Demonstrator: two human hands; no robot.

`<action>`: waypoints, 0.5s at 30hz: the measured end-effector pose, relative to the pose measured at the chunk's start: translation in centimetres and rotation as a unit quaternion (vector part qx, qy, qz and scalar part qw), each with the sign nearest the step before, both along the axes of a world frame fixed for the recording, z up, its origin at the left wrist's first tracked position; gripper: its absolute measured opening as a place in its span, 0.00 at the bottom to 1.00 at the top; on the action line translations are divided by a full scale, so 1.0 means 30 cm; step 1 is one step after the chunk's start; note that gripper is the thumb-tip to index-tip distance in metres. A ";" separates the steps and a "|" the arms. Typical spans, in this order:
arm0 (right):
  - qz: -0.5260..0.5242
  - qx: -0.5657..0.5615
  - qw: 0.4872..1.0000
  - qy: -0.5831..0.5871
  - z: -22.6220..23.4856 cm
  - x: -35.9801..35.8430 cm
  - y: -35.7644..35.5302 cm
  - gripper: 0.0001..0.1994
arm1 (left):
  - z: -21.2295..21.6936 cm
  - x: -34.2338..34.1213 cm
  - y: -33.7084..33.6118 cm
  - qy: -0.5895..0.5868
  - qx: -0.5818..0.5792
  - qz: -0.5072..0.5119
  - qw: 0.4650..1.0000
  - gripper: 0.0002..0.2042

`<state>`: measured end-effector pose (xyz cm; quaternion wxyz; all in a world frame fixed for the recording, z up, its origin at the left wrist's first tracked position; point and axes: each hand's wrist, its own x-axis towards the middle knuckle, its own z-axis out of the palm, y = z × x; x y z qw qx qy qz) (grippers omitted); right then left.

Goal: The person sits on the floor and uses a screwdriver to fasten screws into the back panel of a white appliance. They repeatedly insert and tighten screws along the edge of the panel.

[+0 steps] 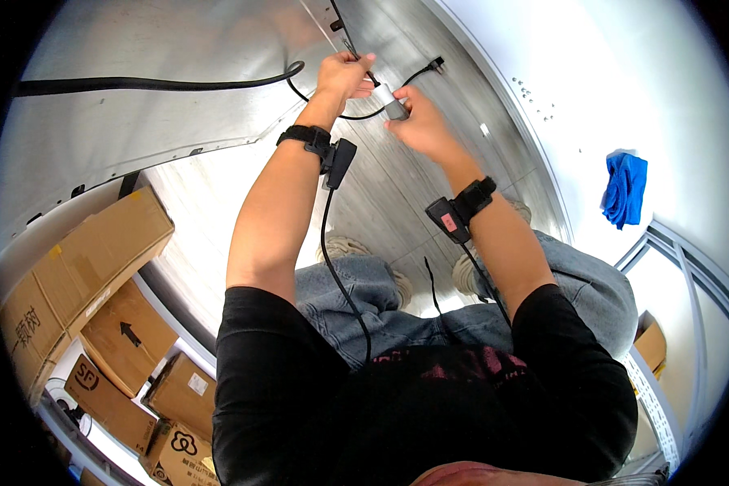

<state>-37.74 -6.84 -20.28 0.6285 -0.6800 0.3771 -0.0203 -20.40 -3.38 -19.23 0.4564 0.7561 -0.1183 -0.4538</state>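
Note:
A short white-and-grey tube-shaped piece (390,103) is between my hands; its exact kind is unclear. My right hand (426,128) grips its grey lower end with thumb and fingers. Just above it, my left hand (345,78) is closed around a thin black cable (338,14), which runs down from the top edge to the white end of the piece. Part of that cable is hidden behind my left fingers. Beyond my hands, a black power cord (360,117) curves over the floor and ends in a black plug (436,64).
A large metal panel (162,49) fills the upper left, with a thick black cable (138,83) across it. Cardboard boxes (97,259) are stacked at left. A white surface (575,49) at right holds small scattered bits (535,97) and a blue cloth (625,189). Wires hang from my wrist straps.

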 end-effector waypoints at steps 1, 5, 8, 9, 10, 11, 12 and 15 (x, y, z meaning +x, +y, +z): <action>0.002 -0.070 0.997 0.015 -0.014 0.001 0.007 0.26 | 0.012 -0.008 -0.001 -0.009 0.011 -0.015 1.000 0.08; -0.028 0.077 0.997 0.004 0.024 0.016 0.031 0.26 | 0.001 0.012 0.005 -0.022 0.039 -0.028 0.999 0.09; -0.071 0.353 0.933 -0.023 0.086 -0.003 -0.027 0.27 | -0.015 0.019 0.003 -0.020 0.033 -0.022 0.999 0.09; -0.063 0.363 0.929 -0.029 0.076 -0.015 -0.042 0.27 | -0.017 0.018 0.004 -0.012 0.023 -0.017 1.000 0.09; -0.054 0.373 0.925 -0.035 0.057 -0.026 -0.057 0.27 | -0.020 0.017 0.007 -0.005 0.013 -0.012 1.000 0.09; -0.047 0.384 0.921 -0.042 0.043 -0.028 -0.065 0.27 | -0.019 0.014 0.008 0.002 0.004 -0.007 1.000 0.09; -0.017 0.290 0.957 -0.030 0.027 -0.022 -0.064 0.27 | -0.017 0.013 0.008 0.007 0.004 -0.005 1.000 0.09; 0.034 0.024 0.999 -0.009 -0.022 -0.006 -0.040 0.26 | -0.001 0.004 0.003 0.002 0.018 -0.022 1.000 0.09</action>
